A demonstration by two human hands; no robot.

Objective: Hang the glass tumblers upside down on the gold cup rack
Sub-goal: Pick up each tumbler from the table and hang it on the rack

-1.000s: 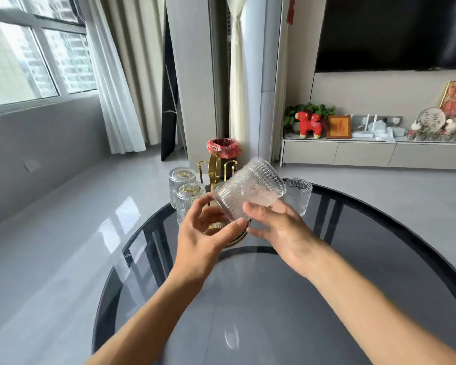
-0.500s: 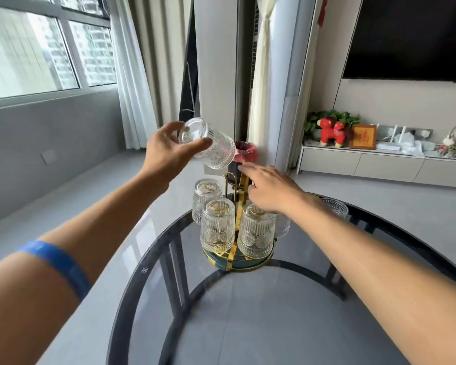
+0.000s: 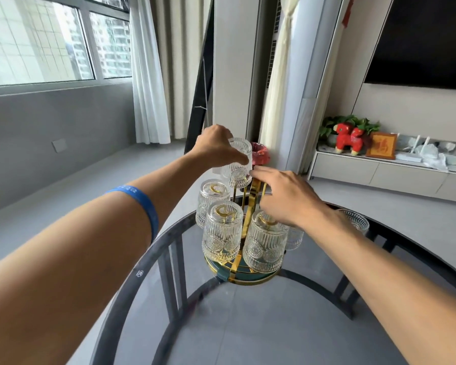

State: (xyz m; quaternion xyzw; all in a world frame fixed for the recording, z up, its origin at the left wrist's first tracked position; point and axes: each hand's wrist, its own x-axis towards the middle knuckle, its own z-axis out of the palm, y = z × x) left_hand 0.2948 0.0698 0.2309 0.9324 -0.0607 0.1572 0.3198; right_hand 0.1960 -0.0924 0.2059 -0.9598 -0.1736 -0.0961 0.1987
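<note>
The gold cup rack (image 3: 248,214) stands on a green, gold-rimmed base on the dark glass table (image 3: 248,325). Several ribbed glass tumblers hang upside down on it, among them a front left one (image 3: 221,231), a front right one (image 3: 265,243) and a back left one (image 3: 209,198). My left hand (image 3: 216,148) grips another tumbler (image 3: 238,164) upside down, just above the rack's far side. My right hand (image 3: 284,196) reaches over the rack's top, fingertips near the held tumbler; whether it touches the rack I cannot tell. One more tumbler (image 3: 354,219) stands upright on the table at the right.
Beyond the table stands a bin with a red bag (image 3: 259,154), beside a pillar. A low cabinet (image 3: 379,172) with ornaments runs along the right wall. The table's dark rim (image 3: 142,267) curves round on the left.
My left hand has turned the tumbler upside down and lowered it from up left to just above the rack. My right hand stays at the rack's top.
</note>
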